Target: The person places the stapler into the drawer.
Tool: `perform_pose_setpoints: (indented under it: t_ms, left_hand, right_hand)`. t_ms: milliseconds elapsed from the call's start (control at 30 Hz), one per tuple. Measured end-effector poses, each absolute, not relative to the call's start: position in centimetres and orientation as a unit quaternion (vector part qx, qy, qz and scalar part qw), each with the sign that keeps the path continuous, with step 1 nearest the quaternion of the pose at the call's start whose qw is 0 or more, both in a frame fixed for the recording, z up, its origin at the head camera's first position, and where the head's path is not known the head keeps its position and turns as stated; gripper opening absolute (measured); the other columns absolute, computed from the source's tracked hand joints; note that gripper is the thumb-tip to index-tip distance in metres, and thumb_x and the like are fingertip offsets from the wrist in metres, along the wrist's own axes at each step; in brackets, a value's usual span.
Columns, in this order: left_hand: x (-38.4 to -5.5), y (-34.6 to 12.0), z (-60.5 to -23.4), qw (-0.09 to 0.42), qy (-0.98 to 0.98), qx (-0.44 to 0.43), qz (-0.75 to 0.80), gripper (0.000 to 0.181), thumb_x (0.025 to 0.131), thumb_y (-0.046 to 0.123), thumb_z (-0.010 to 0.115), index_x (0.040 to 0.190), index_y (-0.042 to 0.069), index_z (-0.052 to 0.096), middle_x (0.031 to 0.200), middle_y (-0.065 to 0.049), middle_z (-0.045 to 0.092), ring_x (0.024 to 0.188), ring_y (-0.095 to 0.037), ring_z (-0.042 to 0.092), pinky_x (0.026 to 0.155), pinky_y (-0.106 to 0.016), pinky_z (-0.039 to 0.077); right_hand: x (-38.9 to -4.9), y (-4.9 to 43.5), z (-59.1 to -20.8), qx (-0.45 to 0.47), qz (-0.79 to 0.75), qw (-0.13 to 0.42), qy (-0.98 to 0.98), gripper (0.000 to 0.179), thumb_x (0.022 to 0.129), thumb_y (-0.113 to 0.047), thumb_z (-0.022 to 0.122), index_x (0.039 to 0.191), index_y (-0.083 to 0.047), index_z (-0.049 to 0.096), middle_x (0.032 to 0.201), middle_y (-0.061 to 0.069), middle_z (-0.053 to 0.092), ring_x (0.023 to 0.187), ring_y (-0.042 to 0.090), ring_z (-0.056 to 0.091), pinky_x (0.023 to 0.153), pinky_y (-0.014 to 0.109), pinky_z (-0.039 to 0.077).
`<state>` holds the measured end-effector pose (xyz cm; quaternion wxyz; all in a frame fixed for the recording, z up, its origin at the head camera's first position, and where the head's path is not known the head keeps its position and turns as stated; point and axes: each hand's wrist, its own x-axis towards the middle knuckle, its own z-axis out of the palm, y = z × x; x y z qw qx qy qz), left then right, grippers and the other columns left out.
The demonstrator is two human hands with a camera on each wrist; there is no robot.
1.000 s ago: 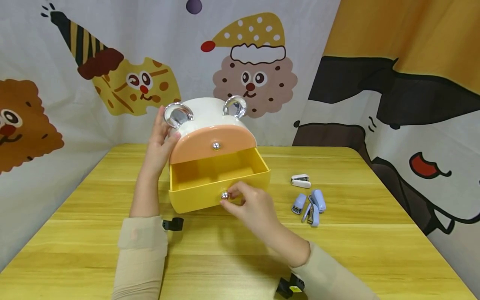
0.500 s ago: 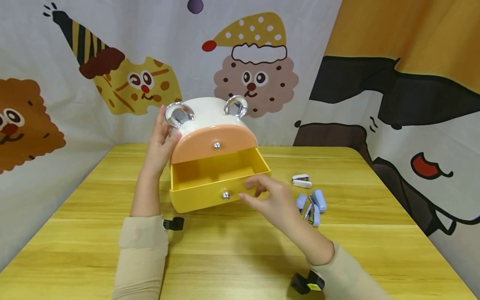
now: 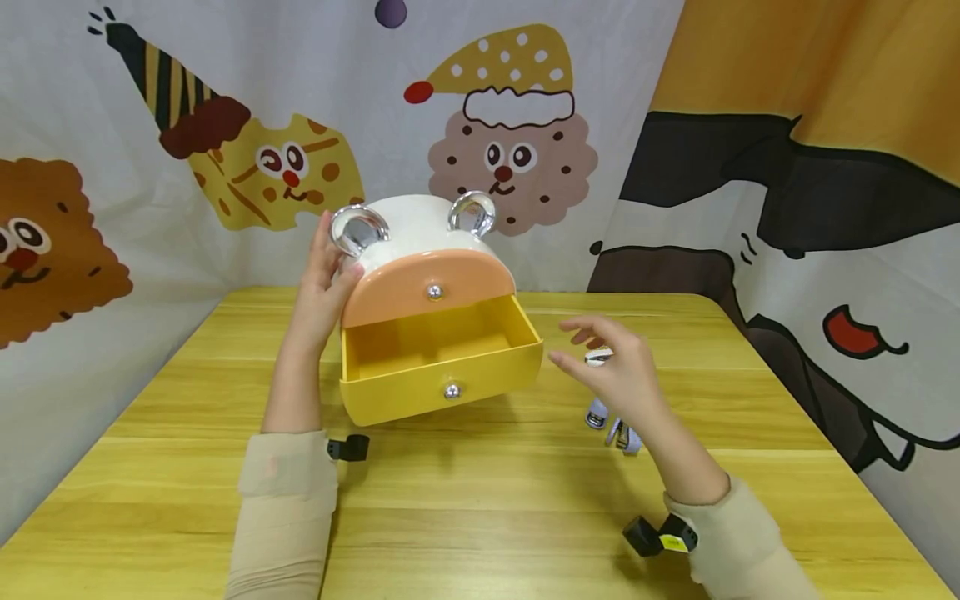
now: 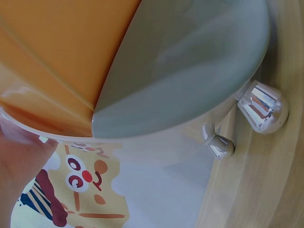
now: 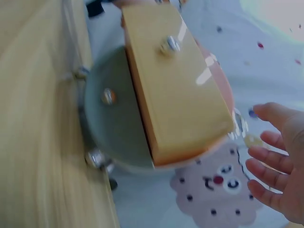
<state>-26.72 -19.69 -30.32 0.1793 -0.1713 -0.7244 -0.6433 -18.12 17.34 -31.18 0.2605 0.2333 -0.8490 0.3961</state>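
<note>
A rounded white mini drawer cabinet [image 3: 411, 218] with silver ears stands on the table, its peach top drawer [image 3: 390, 287] closed. Beneath that, the yellow drawer [image 3: 397, 398] with a silver knob [image 3: 452, 391] is pulled out, and nothing lies in its visible part. My left hand [image 3: 318, 292] rests against the cabinet's left side, fingers straight and thumb near the front edge. To the right, my right hand [image 3: 618, 367] hovers with loosely bent fingers and holds nothing. It partly covers a white mini stapler [image 3: 597, 357] and lilac mini staplers [image 3: 597, 414].
The wooden table [image 3: 450, 517] extends around the cabinet. Behind it hangs a printed cloth [image 3: 390, 92] with cartoon figures. The right wrist view shows a grey-green bottom drawer [image 5: 111, 118] and silver feet [image 5: 96, 158] under the cabinet.
My right hand has released the yellow drawer's knob and moved right, now over the mini staplers. The drawer stays pulled out, and my left hand has kept its place.
</note>
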Motion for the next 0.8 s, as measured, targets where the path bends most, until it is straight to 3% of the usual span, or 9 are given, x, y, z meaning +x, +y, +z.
perform_pose_setpoints:
  t_ms: [200, 467, 800]
  left_hand:
    - [-26.9, -19.8, -30.5, 0.179, -0.718, -0.174, -0.649, 0.076, 0.094, 0.02, 0.059, 0.153, 0.041, 0.015, 0.153, -0.013, 0.029, 0.14, -0.032, 0.022, 0.113, -0.048, 0.015]
    - [-26.9, -19.9, -30.5, 0.176, -0.714, -0.178, -0.654, 0.077, 0.094, 0.02, 0.059, 0.153, 0.039, 0.013, 0.153, -0.015, 0.029, 0.14, -0.032, 0.022, 0.113, -0.047, 0.015]
    - [-27.0, -19.7, -30.5, 0.175, -0.72, -0.175, -0.648, 0.077, 0.094, 0.02, 0.059, 0.153, 0.041, 0.014, 0.153, -0.013, 0.029, 0.14, -0.032, 0.022, 0.113, -0.048, 0.015]
  right_hand:
    - [-20.1, 20.1, -31.2, 0.223, 0.395, 0.245, -0.857, 0.041, 0.077, -0.01, 0.08, 0.115, -0.004, 0.065, 0.11, 0.008, 0.065, 0.095, 0.02, 0.057, 0.081, 0.04, 0.046]
    - [-23.0, 23.8, -33.0, 0.202, 0.412, 0.164, -0.873, 0.048, 0.085, -0.019, 0.075, 0.127, -0.005, 0.058, 0.123, 0.012, 0.058, 0.107, 0.029, 0.052, 0.086, 0.052, 0.041]
    - [-25.1, 26.8, -36.0, 0.156, 0.416, 0.099, -0.89, 0.053, 0.087, -0.024, 0.072, 0.133, -0.005, 0.054, 0.132, 0.017, 0.053, 0.117, 0.034, 0.047, 0.093, 0.054, 0.038]
